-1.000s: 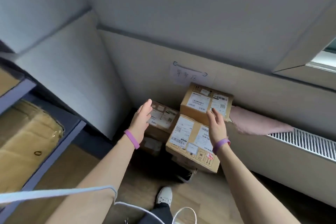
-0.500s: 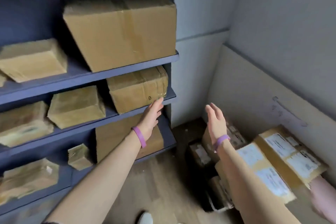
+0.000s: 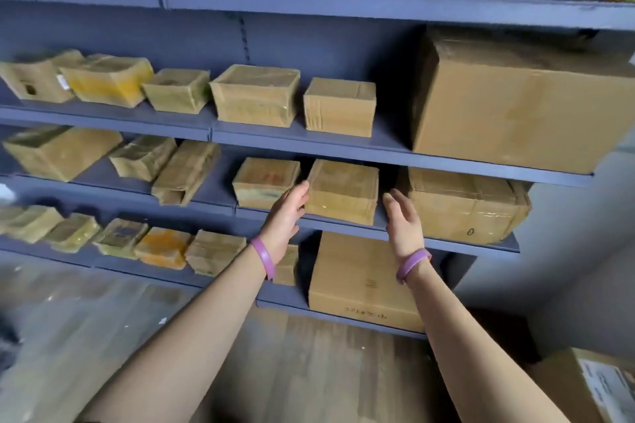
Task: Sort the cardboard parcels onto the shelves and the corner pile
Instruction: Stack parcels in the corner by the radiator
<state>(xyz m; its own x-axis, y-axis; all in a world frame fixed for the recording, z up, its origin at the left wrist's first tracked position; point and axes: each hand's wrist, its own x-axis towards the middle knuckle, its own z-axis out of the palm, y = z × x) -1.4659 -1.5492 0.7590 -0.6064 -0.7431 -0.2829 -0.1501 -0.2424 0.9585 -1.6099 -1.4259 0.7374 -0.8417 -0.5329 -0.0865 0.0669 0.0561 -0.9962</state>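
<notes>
Blue-grey shelves (image 3: 378,232) carry rows of taped brown parcels. Both the left hand (image 3: 287,213) and right hand (image 3: 403,221) are spread, empty, flanking a small, plain, creased cardboard parcel (image 3: 342,191).

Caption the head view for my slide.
Left hand and right hand, both open, flank a parcel on the shelf.

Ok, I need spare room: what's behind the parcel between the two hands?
Only dark shadow shows beside that parcel, between the left hand and right hand. Anything behind is hidden by the parcel itself and the shelf board above.
</notes>
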